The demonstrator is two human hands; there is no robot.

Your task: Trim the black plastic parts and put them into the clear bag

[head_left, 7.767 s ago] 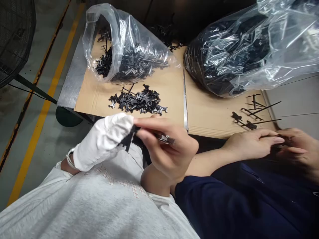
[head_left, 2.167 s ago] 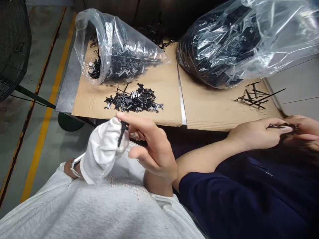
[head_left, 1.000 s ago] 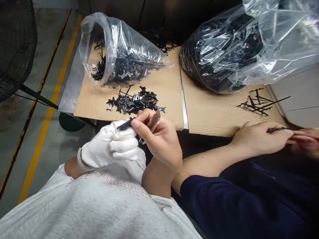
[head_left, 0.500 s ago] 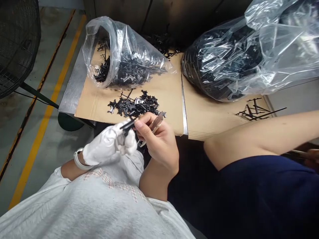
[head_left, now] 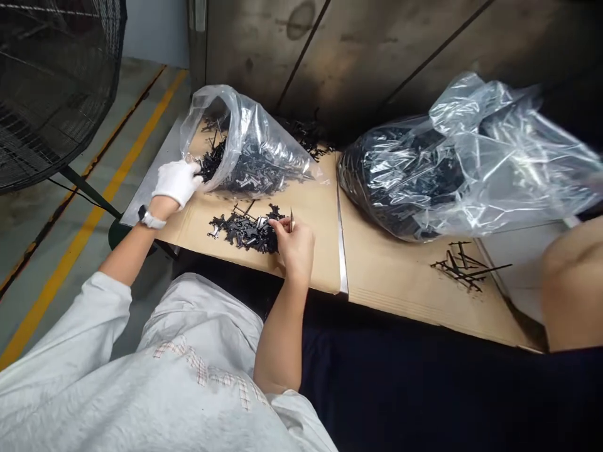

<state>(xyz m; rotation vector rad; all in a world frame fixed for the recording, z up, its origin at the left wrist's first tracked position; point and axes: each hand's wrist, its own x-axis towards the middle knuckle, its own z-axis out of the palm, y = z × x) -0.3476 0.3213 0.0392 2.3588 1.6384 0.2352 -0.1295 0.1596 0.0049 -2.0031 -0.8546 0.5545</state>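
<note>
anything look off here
Black plastic parts lie loose behind the clear bag, along the cardboard's back edge, looking spilled. Also, the left hand wears a white glove while the right hand is bare.

Moulded parts (head_left: pixel 245 232) before bag (head_left: pixel 264 157), on cardboard (head_left: pixel 311 251)

Two plastic bags (head_left: pixel 245 141) (head_left: pixel 400 179), two heaps of black parts (head_left: pixel 245 231) (head_left: pixel 459 267), one fan (head_left: pixel 47 88)
</note>
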